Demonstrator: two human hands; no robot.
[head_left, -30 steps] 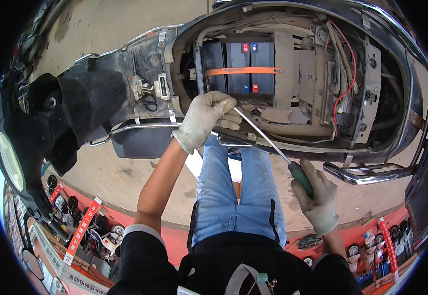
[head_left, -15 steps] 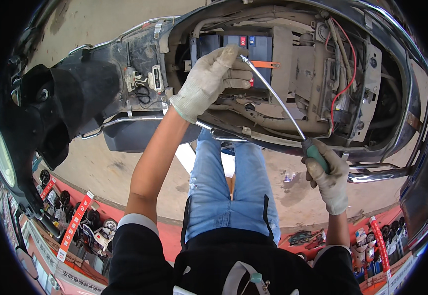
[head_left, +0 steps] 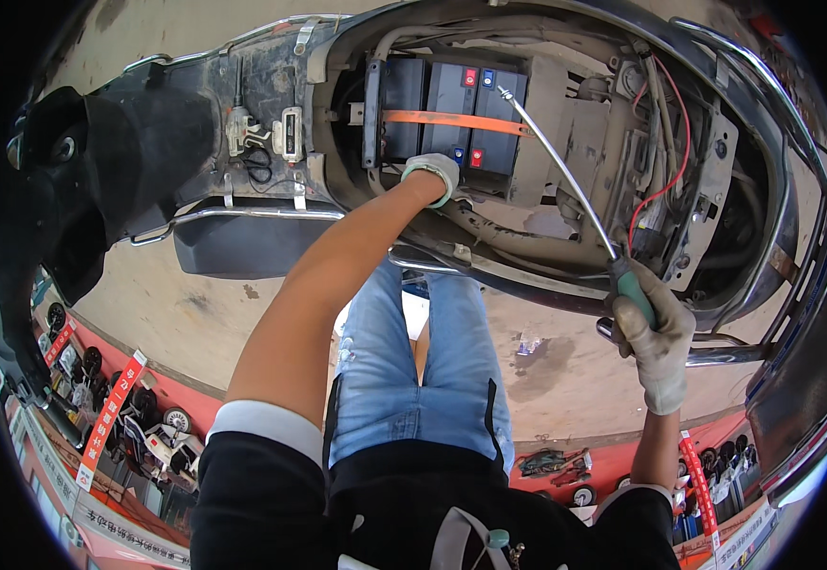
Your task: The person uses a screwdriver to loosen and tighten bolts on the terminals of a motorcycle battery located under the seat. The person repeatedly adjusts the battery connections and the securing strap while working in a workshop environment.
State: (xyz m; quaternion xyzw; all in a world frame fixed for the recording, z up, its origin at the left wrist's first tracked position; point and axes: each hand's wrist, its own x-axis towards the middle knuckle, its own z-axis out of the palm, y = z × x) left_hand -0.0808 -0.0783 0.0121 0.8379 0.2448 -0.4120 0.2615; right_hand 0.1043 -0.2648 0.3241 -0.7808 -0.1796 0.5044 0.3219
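Note:
My right hand, in a pale work glove, is closed round the green-and-black handle of a long screwdriver. Its metal shaft slants up and left, and the tip lies over the right edge of the black batteries. These sit in the scooter's open body, with red and blue terminals and an orange strap across them. My left hand, also gloved, reaches down into the compartment at the batteries' near edge. Its fingers are hidden, so whether it grips anything does not show.
The compartment's rim and a chrome side rail lie close to my forearms. A red wire loops at the right of the frame. On the footboard to the left sits a white connector with a cable. Parked scooters stand behind red-and-white barriers.
My left hand has left the screwdriver's tip end and dropped to the near side of the batteries, uncovering the orange strap. My right hand has shifted slightly right and down with the screwdriver.

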